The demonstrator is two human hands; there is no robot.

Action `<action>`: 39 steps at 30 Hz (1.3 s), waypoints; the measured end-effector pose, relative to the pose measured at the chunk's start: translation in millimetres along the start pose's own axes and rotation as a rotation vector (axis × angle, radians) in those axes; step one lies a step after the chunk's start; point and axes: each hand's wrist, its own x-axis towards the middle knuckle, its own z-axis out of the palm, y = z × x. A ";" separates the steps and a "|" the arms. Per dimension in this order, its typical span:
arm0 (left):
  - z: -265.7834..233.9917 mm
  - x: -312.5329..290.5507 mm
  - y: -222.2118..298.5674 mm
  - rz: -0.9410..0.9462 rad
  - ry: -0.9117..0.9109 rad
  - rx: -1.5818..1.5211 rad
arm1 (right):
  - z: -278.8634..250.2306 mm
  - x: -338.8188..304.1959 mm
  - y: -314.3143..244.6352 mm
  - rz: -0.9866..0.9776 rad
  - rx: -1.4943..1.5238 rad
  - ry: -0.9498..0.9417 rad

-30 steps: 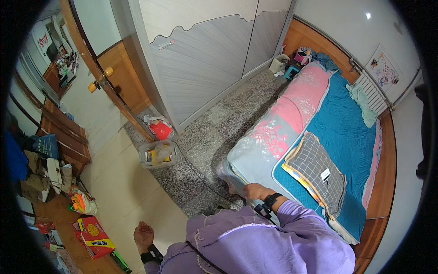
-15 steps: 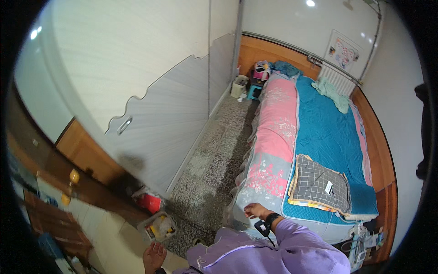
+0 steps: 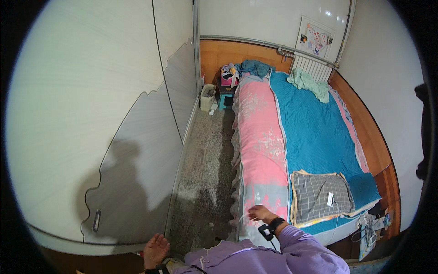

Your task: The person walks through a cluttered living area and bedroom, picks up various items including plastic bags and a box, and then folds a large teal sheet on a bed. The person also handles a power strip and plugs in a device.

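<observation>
My left hand (image 3: 156, 249) is held low at the lower edge, fingers loosely spread and nothing in them, near the grey lower panel of the wardrobe door (image 3: 137, 192). My right hand (image 3: 261, 213) hovers over the near end of the pink and grey floral bedding (image 3: 262, 146), its fingers loosely bent and apart, with nothing visible in them. A black band circles the right wrist, and a small black device (image 3: 266, 232) with a cable hangs beside it. To the right of this hand lies a grey checked pillow (image 3: 321, 196) with a small white label.
The bed's teal sheet (image 3: 312, 123) carries a crumpled pale green cloth (image 3: 310, 84) at its far end. A speckled floor strip (image 3: 196, 182) runs between wardrobe and bed. Beyond it stand a beige bin (image 3: 207, 97) and a blue stool (image 3: 225, 101). Cables and small items (image 3: 367, 233) crowd the bed's near right corner.
My view has turned left toward the wardrobe and the aisle, so the bed sits further left. The doorway and the clear container by the floor have left view. Both hands stay empty.
</observation>
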 end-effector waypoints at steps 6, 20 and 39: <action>29.6 71.0 69.1 0.088 -0.271 0.075 | 21.7 87.0 -104.4 -0.110 0.077 -0.151; 425.8 439.4 46.8 -0.352 -0.275 0.657 | -148.3 165.3 -109.8 0.188 0.832 0.353; 710.5 837.9 105.5 -0.304 -0.233 0.491 | -307.2 414.0 -400.2 0.089 0.870 0.521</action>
